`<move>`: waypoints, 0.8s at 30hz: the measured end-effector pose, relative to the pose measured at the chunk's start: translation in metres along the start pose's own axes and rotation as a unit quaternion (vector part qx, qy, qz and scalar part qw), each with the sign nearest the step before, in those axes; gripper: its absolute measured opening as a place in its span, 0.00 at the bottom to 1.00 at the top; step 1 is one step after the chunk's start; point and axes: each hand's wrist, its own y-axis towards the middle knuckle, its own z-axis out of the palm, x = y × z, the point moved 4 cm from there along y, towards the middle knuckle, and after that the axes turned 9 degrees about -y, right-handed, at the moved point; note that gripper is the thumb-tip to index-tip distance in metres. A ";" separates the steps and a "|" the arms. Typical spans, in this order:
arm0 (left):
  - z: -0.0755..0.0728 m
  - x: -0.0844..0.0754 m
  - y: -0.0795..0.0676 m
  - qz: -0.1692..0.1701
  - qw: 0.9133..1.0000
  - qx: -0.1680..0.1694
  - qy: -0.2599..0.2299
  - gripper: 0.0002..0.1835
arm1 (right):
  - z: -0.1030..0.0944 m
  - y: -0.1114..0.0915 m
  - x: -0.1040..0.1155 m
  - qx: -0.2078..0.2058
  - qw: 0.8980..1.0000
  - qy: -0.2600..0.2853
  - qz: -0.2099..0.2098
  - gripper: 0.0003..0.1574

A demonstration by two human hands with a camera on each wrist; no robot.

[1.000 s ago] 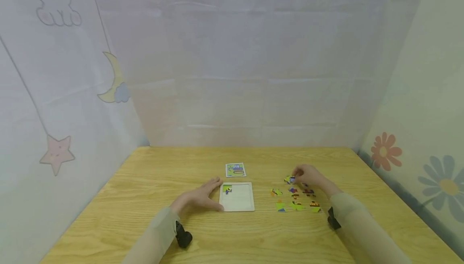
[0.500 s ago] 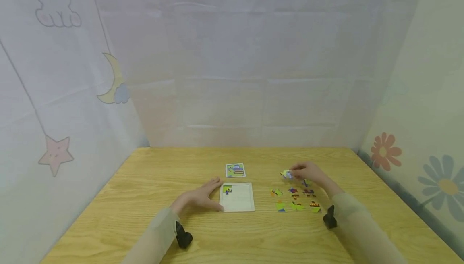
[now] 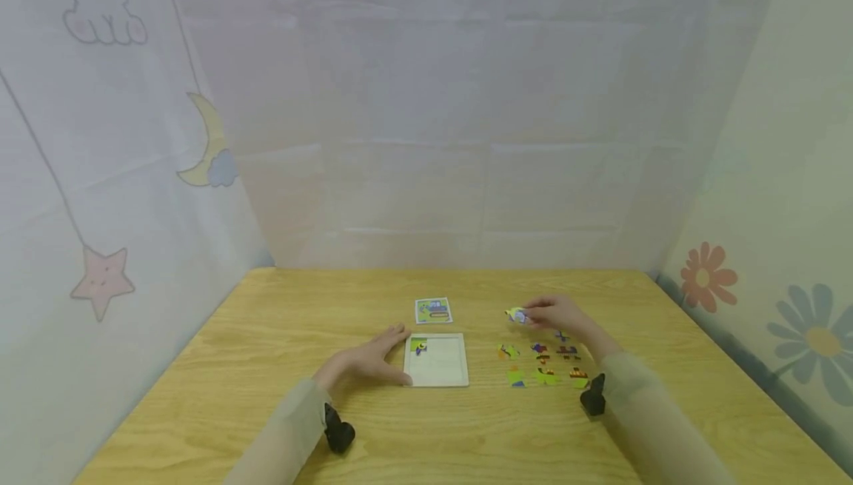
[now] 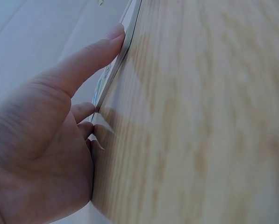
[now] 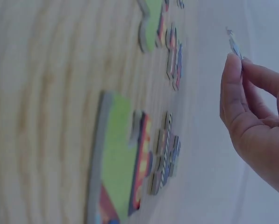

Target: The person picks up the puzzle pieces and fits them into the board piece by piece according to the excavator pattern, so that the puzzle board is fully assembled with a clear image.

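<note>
Between thumb and fingers my right hand (image 3: pixel 560 316) pinches a jigsaw puzzle piece (image 3: pixel 516 315), held above the table. The right wrist view shows that piece (image 5: pixel 234 44) nearly edge-on at the fingertips. At the left edge of a white puzzle tray (image 3: pixel 436 382) lies my left hand (image 3: pixel 369 360), thumb and fingers spread against the rim. In the left wrist view the thumb (image 4: pixel 95 58) touches the tray's side. One green puzzle piece (image 3: pixel 418 346) sits in the tray's upper left corner. Loose puzzle pieces (image 3: pixel 546 376) lie in rough rows below the right hand.
Behind the tray lies a square picture card (image 3: pixel 433 311) with a vehicle printed on it. The wooden table (image 3: pixel 426 440) ends at a pale cloth backdrop (image 3: pixel 426 174). In the right wrist view a thick green piece (image 5: pixel 118 154) lies flat close to the camera.
My right hand has lifted the puzzle piece off the table and carried it a little left and away from me. The left hand has stayed at the tray.
</note>
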 end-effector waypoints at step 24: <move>0.000 -0.001 -0.003 -0.027 1.000 -0.017 0.001 0.52 | 0.042 0.020 0.042 0.043 0.998 0.016 -0.033 0.26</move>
